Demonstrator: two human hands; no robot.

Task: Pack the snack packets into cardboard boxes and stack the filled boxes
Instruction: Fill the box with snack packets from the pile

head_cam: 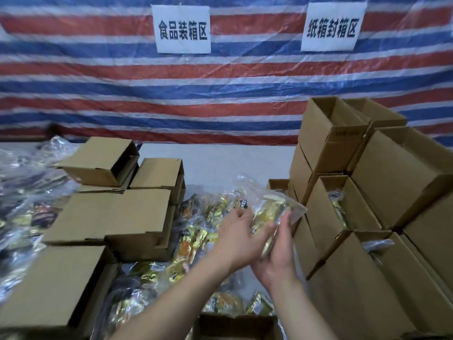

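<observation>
Above crinkly foil packets (193, 244) — both hands (257, 244) grip one clear, glossy packet (272, 212).

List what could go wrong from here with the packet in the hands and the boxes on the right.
1. Both hands, left and right, hold a slippery clear snack packet in the air over the loose packet pile; it could slip and drop back among them.
2. The open boxes stacked on the right sit unevenly, some tilted; bumping them while loading the nearest open box might topple the stack.
</observation>
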